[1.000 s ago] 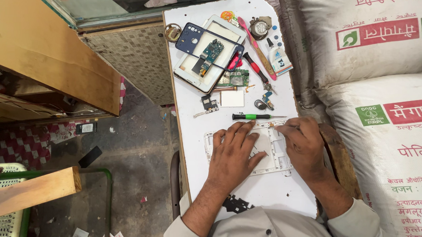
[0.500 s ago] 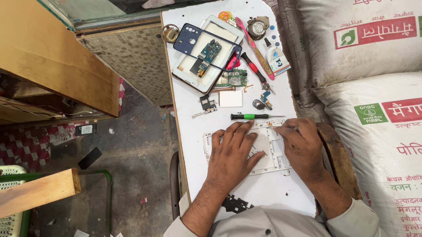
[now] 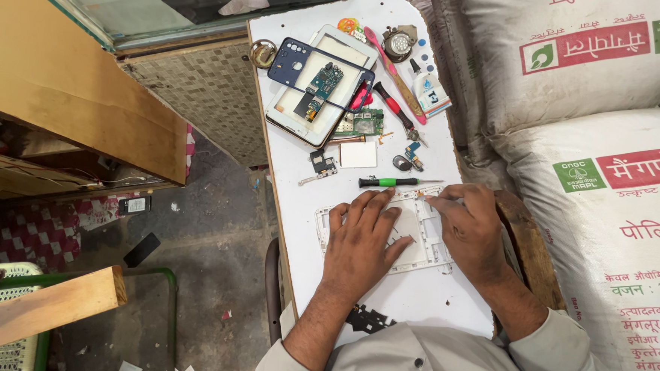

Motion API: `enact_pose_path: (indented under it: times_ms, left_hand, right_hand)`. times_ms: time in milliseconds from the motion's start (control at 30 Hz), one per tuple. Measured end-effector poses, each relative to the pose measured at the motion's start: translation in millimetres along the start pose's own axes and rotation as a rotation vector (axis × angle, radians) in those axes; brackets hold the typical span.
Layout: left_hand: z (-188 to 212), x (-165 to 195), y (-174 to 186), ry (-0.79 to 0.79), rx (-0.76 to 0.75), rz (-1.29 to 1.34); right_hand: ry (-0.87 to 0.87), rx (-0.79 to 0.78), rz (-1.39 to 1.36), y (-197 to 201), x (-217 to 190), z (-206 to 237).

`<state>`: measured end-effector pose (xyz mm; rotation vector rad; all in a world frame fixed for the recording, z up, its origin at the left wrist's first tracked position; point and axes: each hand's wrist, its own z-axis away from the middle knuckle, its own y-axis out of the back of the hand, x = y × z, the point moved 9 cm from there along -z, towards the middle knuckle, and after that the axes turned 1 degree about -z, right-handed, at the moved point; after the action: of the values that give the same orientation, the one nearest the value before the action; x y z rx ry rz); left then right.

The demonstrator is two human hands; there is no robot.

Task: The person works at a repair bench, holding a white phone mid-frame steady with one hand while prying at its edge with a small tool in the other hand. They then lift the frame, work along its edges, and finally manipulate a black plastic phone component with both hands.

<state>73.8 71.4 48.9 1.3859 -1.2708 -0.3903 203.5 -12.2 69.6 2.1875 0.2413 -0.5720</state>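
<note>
Left hand: the left hand (image 3: pixel 363 240) is lying flat, palm down, with fingers spread wide across the white phone frame (image 3: pixel 415 234), pressing it onto the table and gripping nothing.
Right hand: the right hand (image 3: pixel 469 227) is resting on the right side of the same frame, its fingers curled in toward the frame's upper right corner; whether a small part is being pinched there cannot be told.
Phone frame: it is lying flat on the white table (image 3: pixel 426 301), close to the person's body, mostly covered by both hands.
Screwdriver: a small green-handled screwdriver (image 3: pixel 390 181) is lying crosswise just beyond the fingertips, near the frame's top edge but apart from it.
Small parts: a white square card (image 3: pixel 358 155), a dark loose part (image 3: pixel 321 163) and a few tiny pieces are sitting just past the screwdriver.
Far end of table: a white phone body (image 3: pixel 300 119) is lying at an angle with a green circuit board (image 3: pixel 323 82) on it, and a dark blue back cover (image 3: pixel 293 59) is overlapping its corner.
Tools beside it: a red-handled screwdriver (image 3: pixel 392 105) and a pink stick (image 3: pixel 393 73) are lying to the right of that phone.
Surroundings: large white printed sacks (image 3: pixel 590 119) are standing on the person's right, and a wooden counter (image 3: pixel 62 94) is on the left above a grey floor (image 3: pixel 199 275).
</note>
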Motion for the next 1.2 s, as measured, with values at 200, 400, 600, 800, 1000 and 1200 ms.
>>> enact_pose_path:
  times_ms: [200,400,600,800,1000,1200]
  left_hand:
    - [-0.4,0.4,0.7,0.001,-0.001,0.005]
    - [-0.4,0.4,1.6,-0.003,0.01,0.009]
    - [-0.9,0.2,1.9,-0.002,0.005,0.018]
    - [-1.3,-0.2,1.0,0.001,0.004,0.016]
    - [-0.4,-0.9,0.6,0.001,0.003,0.026]
    - [-1.0,-0.4,2.4,0.001,0.01,0.025]
  right_hand:
    - [0.03,0.004,-0.001,1.4,-7.3,-3.8]
    - [0.064,0.001,0.014,2.4,-13.6,-5.9]
    - [0.035,-0.015,0.028,-0.2,-9.8,-5.0]
    - [0.021,-0.011,0.011,-0.8,-6.4,-1.7]
    - [0.052,-0.009,-0.031,-1.1,-5.7,0.9]
    - [0.116,-0.001,-0.017,-0.6,-10.7,0.1]
